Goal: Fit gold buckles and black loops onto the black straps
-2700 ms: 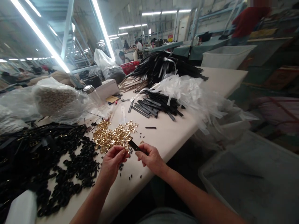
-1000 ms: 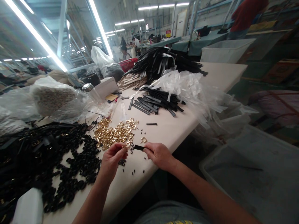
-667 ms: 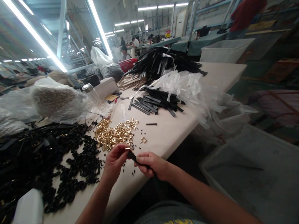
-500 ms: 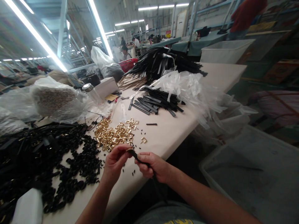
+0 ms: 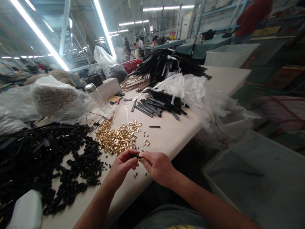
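My left hand (image 5: 123,163) pinches a short end of a black strap (image 5: 133,155) between thumb and fingers. Fingertip to fingertip with it, my right hand (image 5: 159,167) is closed on the same strap, most of which its fingers hide. A small gold buckle (image 5: 138,157) shows on the strap in the narrow gap between both hands. Just beyond my fingers lies a heap of gold buckles (image 5: 116,136), with one loose buckle (image 5: 146,142) to its right. Small black loops (image 5: 83,168) are spread over the table left of my left hand.
Cut black strips (image 5: 152,106) lie farther back, before a big bundle of black straps (image 5: 162,63) and crumpled plastic (image 5: 188,84). A glass bottle (image 5: 91,90) and eyeglasses (image 5: 96,124) are at the left. A translucent bin (image 5: 257,178) stands right of the table edge (image 5: 176,152).
My right hand has turned over and moved up close to my left fingertips. The strap length that hung below my right hand is out of sight now, and the gold buckle shows between the hands.
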The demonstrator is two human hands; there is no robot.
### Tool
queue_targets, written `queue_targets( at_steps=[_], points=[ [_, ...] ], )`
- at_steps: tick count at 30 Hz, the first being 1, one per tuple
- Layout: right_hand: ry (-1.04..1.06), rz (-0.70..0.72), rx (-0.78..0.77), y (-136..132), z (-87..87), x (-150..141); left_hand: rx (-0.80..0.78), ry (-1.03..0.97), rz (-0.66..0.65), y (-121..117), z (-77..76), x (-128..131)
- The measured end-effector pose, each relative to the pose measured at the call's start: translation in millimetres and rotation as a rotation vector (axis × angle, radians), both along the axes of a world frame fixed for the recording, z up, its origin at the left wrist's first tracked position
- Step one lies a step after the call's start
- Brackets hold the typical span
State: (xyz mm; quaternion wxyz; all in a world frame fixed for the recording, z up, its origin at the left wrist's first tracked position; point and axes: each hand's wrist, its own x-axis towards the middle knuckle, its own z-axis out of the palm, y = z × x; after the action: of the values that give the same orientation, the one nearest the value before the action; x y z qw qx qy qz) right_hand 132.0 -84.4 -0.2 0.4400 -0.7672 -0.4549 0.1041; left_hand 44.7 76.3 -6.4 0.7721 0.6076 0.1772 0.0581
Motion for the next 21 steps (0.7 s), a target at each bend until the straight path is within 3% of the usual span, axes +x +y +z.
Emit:
queue_targets(
  at_steps=[4, 9, 14, 21],
  points=[
    [-0.054, 0.022, -0.029, -1.8, 3.2, 1.0, -0.106, 0.01, -0.038, -0.6, -1.6, -0.9],
    [0.198, 0.127, 0.046, -1.5, -0.8, 2.5, -0.214, 0.047, -0.038, -3.5, -2.3, -1.1],
    [0.271, 0.119, 0.047, -0.8, -3.9, 5.0, -0.091, -0.019, -0.006, -7.0, -2.6, -1.5],
    [0.064, 0.105, 0.0, -3.9, -4.3, 11.0, -0.064, -0.082, -0.085, -9.6, 0.8, -1.4]
  ],
)
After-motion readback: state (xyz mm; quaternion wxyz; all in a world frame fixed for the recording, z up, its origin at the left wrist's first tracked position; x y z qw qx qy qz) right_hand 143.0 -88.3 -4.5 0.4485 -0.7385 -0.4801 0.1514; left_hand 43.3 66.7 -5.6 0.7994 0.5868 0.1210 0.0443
